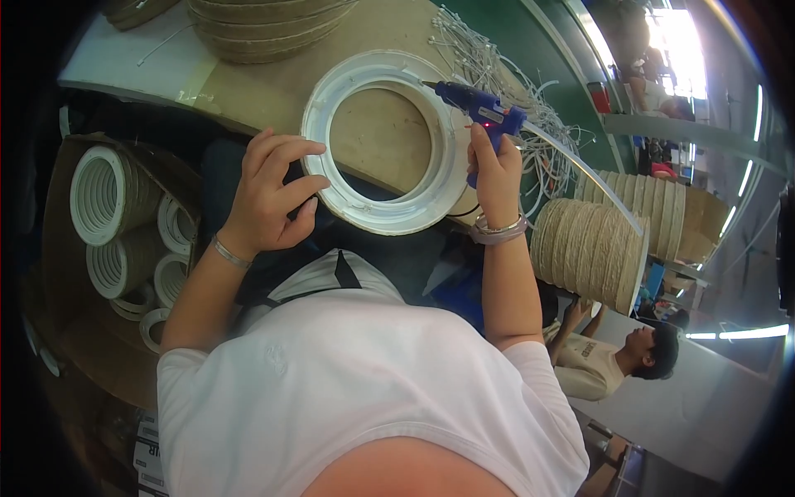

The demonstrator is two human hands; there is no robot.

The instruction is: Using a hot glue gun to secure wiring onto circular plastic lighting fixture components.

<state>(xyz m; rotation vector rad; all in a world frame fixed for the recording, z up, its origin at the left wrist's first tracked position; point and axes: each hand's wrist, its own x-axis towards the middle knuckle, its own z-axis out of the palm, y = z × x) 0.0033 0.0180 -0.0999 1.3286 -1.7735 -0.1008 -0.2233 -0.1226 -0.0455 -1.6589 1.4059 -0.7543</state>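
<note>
A white plastic ring point(377, 207) lies over the near edge of the wooden worktable point(273, 91). My left hand point(269, 199) grips the ring's left rim, thumb under and fingers on top. My right hand point(494, 178) holds a blue glue gun point(480, 106) by its handle. The gun's nozzle touches the ring's upper right rim. A small red light glows on the gun's body. Both wrists wear a metal bracelet.
A cardboard box point(62, 273) at the left holds several white rings. Stacks of rope-wrapped rings stand at the right point(590, 253) and at the table's far side point(265, 29). White cords point(530, 91) lie tangled beyond the gun. Another person point(617, 352) sits at lower right.
</note>
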